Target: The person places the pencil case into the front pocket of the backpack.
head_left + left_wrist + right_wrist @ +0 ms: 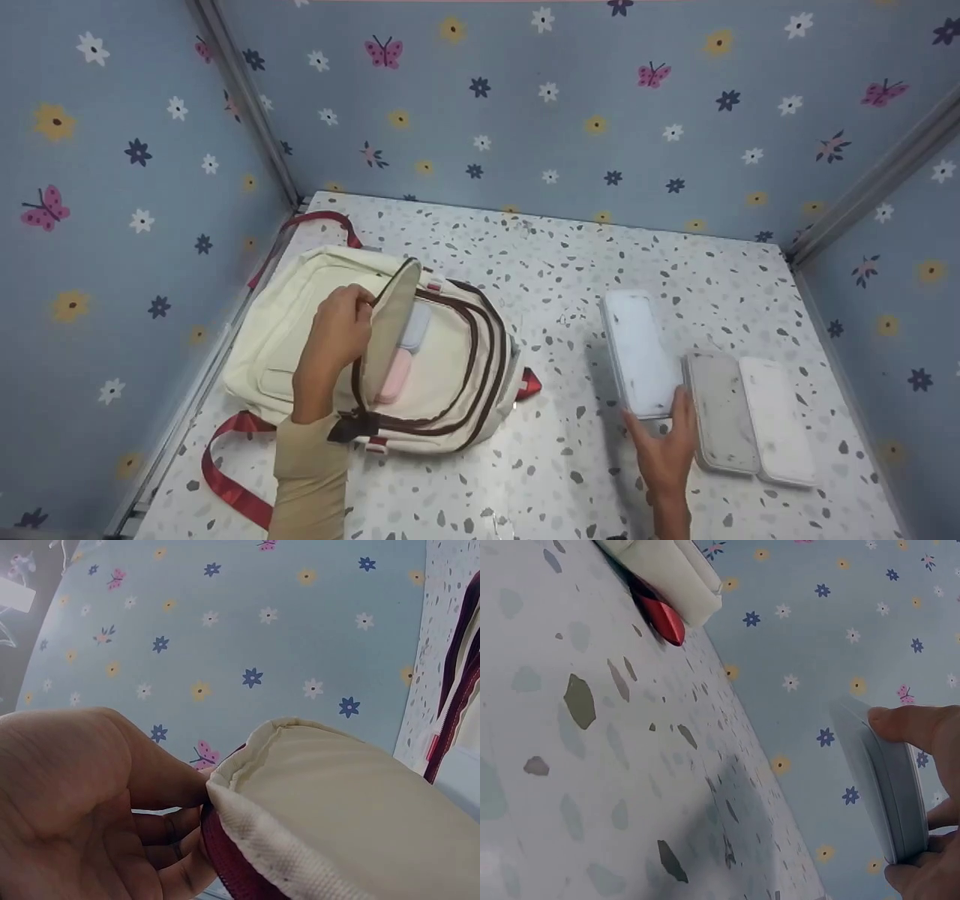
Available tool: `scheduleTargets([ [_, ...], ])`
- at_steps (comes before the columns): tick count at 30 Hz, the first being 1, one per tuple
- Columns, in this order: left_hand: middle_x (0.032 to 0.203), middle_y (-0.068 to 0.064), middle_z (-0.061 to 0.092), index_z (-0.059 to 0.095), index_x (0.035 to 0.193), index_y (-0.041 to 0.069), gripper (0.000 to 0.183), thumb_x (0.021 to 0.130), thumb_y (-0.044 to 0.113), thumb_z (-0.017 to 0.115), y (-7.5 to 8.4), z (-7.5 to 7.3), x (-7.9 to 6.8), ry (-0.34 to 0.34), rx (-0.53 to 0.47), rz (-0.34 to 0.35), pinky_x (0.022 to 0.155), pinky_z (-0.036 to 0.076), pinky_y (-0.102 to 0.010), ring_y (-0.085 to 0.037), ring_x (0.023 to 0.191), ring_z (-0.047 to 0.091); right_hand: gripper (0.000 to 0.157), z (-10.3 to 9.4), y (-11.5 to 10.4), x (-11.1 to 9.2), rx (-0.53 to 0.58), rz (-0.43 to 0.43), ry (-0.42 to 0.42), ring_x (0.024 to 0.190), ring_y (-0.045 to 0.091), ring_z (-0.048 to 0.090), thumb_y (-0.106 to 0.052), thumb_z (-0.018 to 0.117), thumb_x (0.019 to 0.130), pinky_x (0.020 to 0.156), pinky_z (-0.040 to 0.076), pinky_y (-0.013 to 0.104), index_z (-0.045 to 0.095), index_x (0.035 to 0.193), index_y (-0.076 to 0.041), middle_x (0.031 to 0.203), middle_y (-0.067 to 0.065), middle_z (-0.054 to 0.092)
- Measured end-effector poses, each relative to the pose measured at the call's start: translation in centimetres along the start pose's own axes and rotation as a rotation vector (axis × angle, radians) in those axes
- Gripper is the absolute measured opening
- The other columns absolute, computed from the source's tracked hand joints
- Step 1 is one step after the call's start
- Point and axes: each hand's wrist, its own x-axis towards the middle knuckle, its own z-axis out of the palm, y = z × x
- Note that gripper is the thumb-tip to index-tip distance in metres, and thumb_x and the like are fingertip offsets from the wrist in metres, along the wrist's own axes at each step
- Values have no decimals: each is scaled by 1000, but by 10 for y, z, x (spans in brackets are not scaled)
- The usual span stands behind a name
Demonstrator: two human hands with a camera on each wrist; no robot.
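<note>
A cream backpack (300, 352) with dark red zip trim lies on the table, its front pocket unzipped. My left hand (341, 330) pinches the edge of the pocket flap (394, 330) and holds it up; the left wrist view shows the flap edge (255, 817) between thumb and fingers. Inside the pocket lie a pale blue-grey case (417, 326) and a pink case (395, 376). My right hand (664, 450) grips the near end of a light blue rectangular case (641, 352). In the right wrist view, this case (889, 787) is raised above the table.
Right of the held case, a grey case (724, 412) and a white case (778, 420) lie side by side on the speckled table (555, 465). Red straps (232, 480) trail from the backpack. Flower-patterned panels (510, 97) stand at the back and both sides.
</note>
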Motion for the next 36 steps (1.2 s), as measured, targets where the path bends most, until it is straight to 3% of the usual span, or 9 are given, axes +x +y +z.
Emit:
scheduleTargets([
  [2, 96, -18, 58, 60, 104, -6, 20, 95, 4, 45, 2, 0, 0, -33, 21, -48, 78, 44, -41, -28, 86, 54, 99, 3, -7, -2, 9, -15, 5, 144, 43, 14, -19, 85, 71, 115, 13, 54, 26, 147, 5, 153, 30, 18],
  [4, 101, -23, 57, 59, 107, -8, 21, 96, 3, 45, 5, 0, 0, -50, 34, -75, 82, 43, -47, -34, 91, 54, 96, 5, -35, -7, -17, -9, 7, 143, 41, 19, -16, 83, 73, 113, 19, 55, 27, 148, 3, 153, 26, 21],
  [11, 100, -22, 57, 59, 106, -8, 20, 95, 2, 45, 5, 0, 0, -39, 32, -67, 81, 43, -47, -33, 90, 54, 97, 12, -49, -1, -22, -51, -35, 138, 35, 31, -10, 85, 69, 109, 29, 49, 29, 148, -1, 151, 19, 29],
  [22, 99, -22, 57, 60, 105, -7, 20, 95, 3, 46, 6, 1, 0, -36, 27, -68, 80, 43, -47, -33, 89, 55, 97, 28, -66, 1, -29, -122, -140, 139, 32, 29, -17, 85, 71, 111, 25, 48, 28, 149, -4, 154, 16, 27],
  [30, 99, -22, 58, 60, 104, -7, 20, 95, 3, 46, 6, 2, 0, -34, 31, -72, 81, 43, -47, -33, 90, 55, 95, 41, -73, 1, 27, -250, -191, 138, 32, 32, -14, 84, 71, 110, 21, 16, 30, 148, -2, 152, 17, 30],
  [36, 98, -22, 58, 60, 105, -8, 20, 95, 3, 45, 5, 3, 0, -40, 34, -71, 82, 44, -47, -34, 90, 55, 95, 52, -75, 0, 57, -280, -239, 138, 32, 32, -13, 85, 70, 108, 20, 10, 31, 147, -1, 152, 17, 30],
])
